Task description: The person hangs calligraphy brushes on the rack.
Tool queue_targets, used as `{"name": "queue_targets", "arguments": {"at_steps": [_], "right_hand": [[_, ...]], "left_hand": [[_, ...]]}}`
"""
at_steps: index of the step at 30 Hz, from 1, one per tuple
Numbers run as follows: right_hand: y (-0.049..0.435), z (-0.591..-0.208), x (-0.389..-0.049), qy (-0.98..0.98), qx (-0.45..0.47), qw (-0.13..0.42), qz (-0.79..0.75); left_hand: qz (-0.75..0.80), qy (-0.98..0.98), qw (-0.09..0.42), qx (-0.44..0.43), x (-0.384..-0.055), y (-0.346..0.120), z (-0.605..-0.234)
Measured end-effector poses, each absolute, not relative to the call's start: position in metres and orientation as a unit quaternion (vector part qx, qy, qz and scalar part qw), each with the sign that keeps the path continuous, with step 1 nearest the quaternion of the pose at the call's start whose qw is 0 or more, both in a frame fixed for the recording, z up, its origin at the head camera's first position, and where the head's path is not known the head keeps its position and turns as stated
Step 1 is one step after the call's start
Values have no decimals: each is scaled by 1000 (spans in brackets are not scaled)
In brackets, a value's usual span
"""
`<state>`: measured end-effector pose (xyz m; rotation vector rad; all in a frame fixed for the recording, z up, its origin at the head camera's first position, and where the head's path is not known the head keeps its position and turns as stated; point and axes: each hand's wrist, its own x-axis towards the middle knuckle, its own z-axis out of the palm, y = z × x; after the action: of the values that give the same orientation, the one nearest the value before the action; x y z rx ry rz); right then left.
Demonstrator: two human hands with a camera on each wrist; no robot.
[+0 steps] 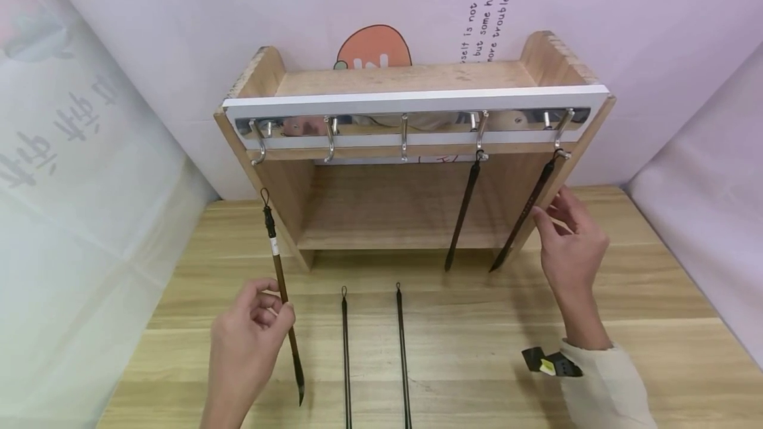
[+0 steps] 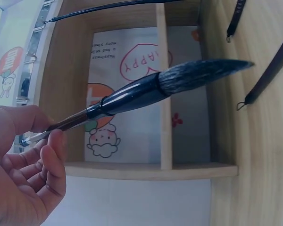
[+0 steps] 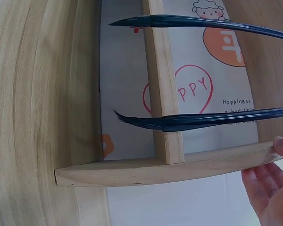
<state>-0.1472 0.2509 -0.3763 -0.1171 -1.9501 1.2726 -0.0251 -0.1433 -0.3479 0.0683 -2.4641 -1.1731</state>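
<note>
My left hand pinches a calligraphy brush by its brown handle. The brush tilts, hanging loop up, in front of the left leg of a wooden rack. Its dark bristle tip points down, away from the hand in the left wrist view. My right hand grips the edge of the rack's right side panel, thumb on one side and fingers on the other. Two dark brushes, one inner and one outer, hang by loops from the two rightmost hooks, beside that hand.
A metal strip with several hooks runs along the rack's white front rail; its three left hooks hold nothing. Two more brushes, a left one and a right one, lie on the wooden table. Printed cloth surrounds it.
</note>
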Motion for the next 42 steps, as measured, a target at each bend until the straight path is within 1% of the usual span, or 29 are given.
{"name": "queue_targets", "arguments": {"at_steps": [8,13,16,24,30,42], "right_hand": [[251,-376,-148,-764,-41,401,504],[251,-377,-147,-765,-42,401,503],[251,-378,-148,-765,-44,399,503],[252,-380,-150,-767,-50,397,501],[251,-377,-149,-769,-36,401,497],[253,-378,-148,-773,-32,402,490]], "left_hand": [[-421,-877,231,14,-33,-144,-342],[-418,-869,263,-5,-39,-146,-339],[-421,-865,272,-8,-43,-147,-338],[-419,-868,268,-3,-50,-147,-335],[-416,-868,270,-11,-55,-149,-337],[-421,-871,255,-3,-59,-150,-338]]}}
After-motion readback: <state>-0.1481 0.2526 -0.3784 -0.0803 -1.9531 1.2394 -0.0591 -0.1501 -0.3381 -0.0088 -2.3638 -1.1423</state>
